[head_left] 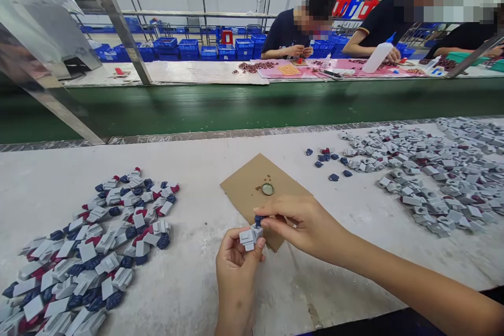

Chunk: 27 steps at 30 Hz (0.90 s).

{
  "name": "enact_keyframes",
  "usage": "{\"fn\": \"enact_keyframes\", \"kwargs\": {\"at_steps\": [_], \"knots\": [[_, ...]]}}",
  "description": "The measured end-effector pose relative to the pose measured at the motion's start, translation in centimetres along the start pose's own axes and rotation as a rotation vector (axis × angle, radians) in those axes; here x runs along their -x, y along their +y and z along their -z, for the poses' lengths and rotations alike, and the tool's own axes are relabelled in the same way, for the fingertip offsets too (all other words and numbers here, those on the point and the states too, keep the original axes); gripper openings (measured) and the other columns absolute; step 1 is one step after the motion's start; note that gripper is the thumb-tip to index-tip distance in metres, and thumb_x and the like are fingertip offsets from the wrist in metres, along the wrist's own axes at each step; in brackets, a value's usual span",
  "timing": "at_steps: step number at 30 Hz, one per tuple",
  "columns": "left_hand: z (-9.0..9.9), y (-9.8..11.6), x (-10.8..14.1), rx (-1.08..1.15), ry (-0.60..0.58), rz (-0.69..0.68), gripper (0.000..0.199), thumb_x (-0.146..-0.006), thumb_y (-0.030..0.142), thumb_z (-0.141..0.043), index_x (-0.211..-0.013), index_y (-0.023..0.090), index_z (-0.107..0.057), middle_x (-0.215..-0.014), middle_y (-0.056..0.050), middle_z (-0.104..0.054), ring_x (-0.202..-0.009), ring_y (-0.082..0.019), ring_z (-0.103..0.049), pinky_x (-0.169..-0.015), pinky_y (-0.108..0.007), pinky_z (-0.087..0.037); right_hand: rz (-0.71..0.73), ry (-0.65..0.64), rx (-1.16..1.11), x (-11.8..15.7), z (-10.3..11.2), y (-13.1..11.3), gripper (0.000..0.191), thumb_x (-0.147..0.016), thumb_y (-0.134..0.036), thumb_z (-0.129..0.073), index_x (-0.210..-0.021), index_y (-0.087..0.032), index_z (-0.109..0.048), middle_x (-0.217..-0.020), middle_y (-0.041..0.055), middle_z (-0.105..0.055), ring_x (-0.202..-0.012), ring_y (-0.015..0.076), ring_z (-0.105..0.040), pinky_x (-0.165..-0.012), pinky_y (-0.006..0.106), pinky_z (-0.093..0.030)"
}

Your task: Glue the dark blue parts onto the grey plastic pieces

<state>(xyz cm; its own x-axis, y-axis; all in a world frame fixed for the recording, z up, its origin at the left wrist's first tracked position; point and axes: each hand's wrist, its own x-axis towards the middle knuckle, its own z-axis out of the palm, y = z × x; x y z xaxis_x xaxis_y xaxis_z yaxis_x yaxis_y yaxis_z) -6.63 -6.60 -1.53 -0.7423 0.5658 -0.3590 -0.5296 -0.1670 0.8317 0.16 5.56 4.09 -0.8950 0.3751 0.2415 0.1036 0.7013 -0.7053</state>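
Note:
Between the fingers of my left hand (238, 265) is a small grey plastic part (248, 239) with a blocky shape. My right hand (293, 220) pinches a small dark blue piece (259, 220) at the top of the grey part; the two touch, though how they join is too small to tell. Just beyond my hands lies a brown cardboard sheet (244, 189). On it rests a bottle cap (268, 189) with its hollow side up, beside a few brown wet spots.
To the left spreads a heap of grey parts with blue and dark red pieces (106, 241). Many grey parts (444, 173) cover the right side, near several loose blue pieces (334, 177). Past a green conveyor belt (220, 105), co-workers sit at another bench with a white squeeze bottle (378, 58).

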Motion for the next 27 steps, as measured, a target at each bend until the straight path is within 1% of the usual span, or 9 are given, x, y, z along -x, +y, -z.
{"fn": "enact_keyframes", "kwargs": {"at_steps": [8, 13, 15, 17, 19, 21, 23, 24, 27], "knots": [[0.1, 0.0, 0.0, -0.040, -0.023, 0.002, 0.019, -0.061, 0.022, -0.077, -0.072, 0.018, -0.062, -0.059, 0.005, -0.060, -0.051, -0.006, -0.048, -0.046, -0.012, -0.041, 0.014, -0.040, 0.031, 0.3, -0.2, -0.1, 0.017, -0.084, -0.017, -0.053, -0.092, -0.018, -0.069, -0.068, 0.0019, -0.066, -0.060, 0.0111, -0.057, -0.050, 0.020, -0.042], [0.6, -0.2, -0.1, -0.080, -0.066, -0.001, 0.018, -0.062, 0.022, -0.077, -0.071, 0.017, -0.062, -0.060, 0.003, -0.060, -0.053, -0.007, -0.049, -0.045, -0.014, -0.041, 0.029, -0.074, -0.010, 0.5, -1.0, 0.0, 0.018, -0.086, -0.016, -0.050, -0.086, -0.016, -0.068, -0.065, 0.0024, -0.060, -0.061, 0.0114, -0.055, -0.050, 0.021, -0.042], [0.7, -0.3, -0.1, -0.098, -0.074, -0.006, 0.017, -0.064, 0.022, -0.076, -0.072, 0.017, -0.061, -0.062, 0.003, -0.059, -0.055, -0.008, -0.050, -0.046, -0.015, -0.041, 0.036, -0.037, -0.044, 0.8, -1.5, 0.1, 0.019, -0.086, -0.016, -0.048, -0.086, -0.016, -0.067, -0.064, 0.0021, -0.057, -0.058, 0.0110, -0.054, -0.050, 0.021, -0.042], [0.7, -0.3, -0.1, -0.120, -0.088, -0.006, 0.016, -0.068, 0.023, -0.073, -0.077, 0.018, -0.061, -0.067, 0.002, -0.059, -0.057, -0.009, -0.051, -0.049, -0.016, -0.044, 0.059, -0.008, -0.067, 1.3, -2.1, 0.4, 0.022, -0.088, -0.015, -0.045, -0.094, -0.017, -0.066, -0.069, 0.0029, -0.058, -0.060, 0.0110, -0.054, -0.052, 0.022, -0.044], [0.7, -0.2, 0.0, -0.122, -0.138, 0.023, 0.016, -0.073, 0.025, -0.068, -0.085, 0.019, -0.061, -0.072, 0.001, -0.059, -0.057, -0.009, -0.052, -0.052, -0.019, -0.045, 0.109, 0.020, -0.051, 1.9, -2.5, 0.5, 0.029, -0.089, -0.013, -0.042, -0.108, -0.020, -0.062, -0.084, 0.0052, -0.062, -0.069, 0.0117, -0.058, -0.058, 0.023, -0.048], [0.5, 0.0, 0.2, -0.035, -0.212, 0.079, 0.016, -0.074, 0.024, -0.064, -0.088, 0.020, -0.058, -0.074, 0.000, -0.058, -0.059, -0.011, -0.052, -0.051, -0.021, -0.045, 0.160, 0.092, 0.013, 2.7, -2.5, 0.5, 0.038, -0.088, -0.011, -0.040, -0.122, -0.024, -0.053, -0.098, 0.0064, -0.061, -0.079, 0.0127, -0.060, -0.064, 0.025, -0.050], [0.3, 0.2, 0.4, 0.088, -0.273, 0.124, 0.016, -0.072, 0.029, -0.061, -0.083, 0.020, -0.055, -0.074, 0.000, -0.055, -0.063, -0.012, -0.051, -0.046, -0.020, -0.040, 0.166, 0.215, 0.106, 3.8, -1.9, 0.5, 0.045, -0.087, -0.010, -0.042, -0.129, -0.026, -0.045, -0.103, 0.0068, -0.059, -0.083, 0.0137, -0.059, -0.065, 0.025, -0.050], [0.1, 0.3, 0.5, 0.131, -0.276, 0.134, 0.017, -0.072, 0.035, -0.058, -0.079, 0.020, -0.053, -0.072, 0.000, -0.052, -0.062, -0.013, -0.049, -0.043, -0.019, -0.037, 0.152, 0.275, 0.156, 4.3, -1.4, 0.6, 0.047, -0.087, -0.010, -0.044, -0.131, -0.027, -0.043, -0.102, 0.0068, -0.059, -0.083, 0.0141, -0.059, -0.065, 0.025, -0.050], [-0.1, 0.9, 0.3, 0.106, -0.158, 0.097, 0.030, -0.074, 0.045, -0.055, -0.063, 0.018, -0.046, -0.063, 0.003, -0.044, -0.049, -0.008, -0.038, -0.036, -0.015, -0.025, 0.059, 0.382, 0.308, 6.4, 0.9, 2.0, 0.044, -0.086, -0.013, -0.047, -0.127, -0.028, -0.046, -0.102, 0.0069, -0.060, -0.081, 0.0153, -0.059, -0.064, 0.026, -0.049]]}}
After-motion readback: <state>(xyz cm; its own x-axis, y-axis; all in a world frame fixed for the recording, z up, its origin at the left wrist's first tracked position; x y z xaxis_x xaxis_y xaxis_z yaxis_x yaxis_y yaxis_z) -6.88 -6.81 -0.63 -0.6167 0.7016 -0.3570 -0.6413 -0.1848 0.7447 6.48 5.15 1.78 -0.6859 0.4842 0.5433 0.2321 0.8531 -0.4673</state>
